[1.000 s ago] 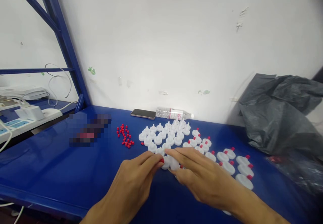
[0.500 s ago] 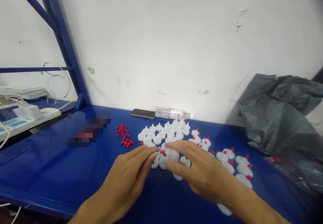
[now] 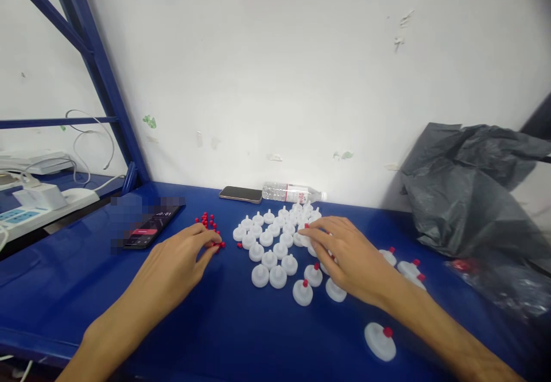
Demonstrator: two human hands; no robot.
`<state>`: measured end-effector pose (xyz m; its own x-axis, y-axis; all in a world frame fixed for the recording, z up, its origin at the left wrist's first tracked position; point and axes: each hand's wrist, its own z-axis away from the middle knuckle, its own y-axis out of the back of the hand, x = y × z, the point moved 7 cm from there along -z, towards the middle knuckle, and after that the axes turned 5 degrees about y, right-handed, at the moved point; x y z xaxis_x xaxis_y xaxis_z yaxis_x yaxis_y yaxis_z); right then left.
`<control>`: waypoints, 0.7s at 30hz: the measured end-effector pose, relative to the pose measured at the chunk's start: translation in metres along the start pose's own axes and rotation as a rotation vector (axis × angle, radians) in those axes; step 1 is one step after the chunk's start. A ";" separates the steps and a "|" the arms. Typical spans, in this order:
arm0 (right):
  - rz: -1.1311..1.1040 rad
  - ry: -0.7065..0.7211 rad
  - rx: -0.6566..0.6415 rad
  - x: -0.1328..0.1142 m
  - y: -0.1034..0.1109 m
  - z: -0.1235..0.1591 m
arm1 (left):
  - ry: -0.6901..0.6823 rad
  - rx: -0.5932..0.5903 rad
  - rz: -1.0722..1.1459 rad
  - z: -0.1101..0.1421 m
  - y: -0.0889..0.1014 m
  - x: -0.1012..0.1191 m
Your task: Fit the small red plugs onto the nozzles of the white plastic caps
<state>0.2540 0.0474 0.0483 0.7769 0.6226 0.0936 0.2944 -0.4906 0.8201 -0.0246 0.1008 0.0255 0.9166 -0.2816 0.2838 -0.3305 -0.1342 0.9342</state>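
Note:
My left hand point(image 3: 183, 258) is at the near edge of a loose pile of small red caps point(image 3: 206, 220). Its thumb and index finger are closed together around a red cap, mostly hidden by the fingertips. My right hand point(image 3: 350, 255) is above the right side of the group of white spouted lids point(image 3: 278, 277). Its fingertips are closed on a white lid point(image 3: 303, 239) with a red tip, partly covered by the fingers. Below this hand, a red-tipped white lid point(image 3: 302, 293) stands with others like it. More red-tipped lids are partly hidden behind the forearm.
At the wall lie a dark phone point(image 3: 241, 194) and a clear plastic bottle point(image 3: 293, 192) on its side. Another phone point(image 3: 155, 227), partly blurred out, lies left. A grey plastic bag point(image 3: 469, 186) stands right. A power strip point(image 3: 47, 212) is at the far left.
My hands have moved apart from the middle. The left has gone left to the red caps; the right has gone right and away from me with the red-tipped lid.

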 end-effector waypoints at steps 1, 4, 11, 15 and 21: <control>-0.015 0.011 0.001 -0.001 0.000 0.000 | -0.001 0.001 0.003 -0.001 -0.001 -0.001; -0.055 0.033 -0.053 -0.003 -0.003 -0.001 | 0.018 -0.014 0.001 -0.003 -0.006 -0.004; -0.121 0.044 -0.139 -0.007 -0.009 0.000 | 0.031 -0.052 -0.098 -0.007 -0.013 -0.011; -0.130 0.061 -0.156 -0.008 -0.014 0.002 | 0.037 -0.074 -0.103 -0.010 -0.022 -0.017; -0.128 0.086 -0.107 -0.011 -0.005 0.000 | -0.003 -0.048 -0.045 -0.009 -0.024 -0.016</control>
<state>0.2440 0.0431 0.0430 0.6856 0.7274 0.0288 0.3229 -0.3393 0.8835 -0.0296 0.1173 0.0001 0.9296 -0.2793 0.2403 -0.2773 -0.1009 0.9555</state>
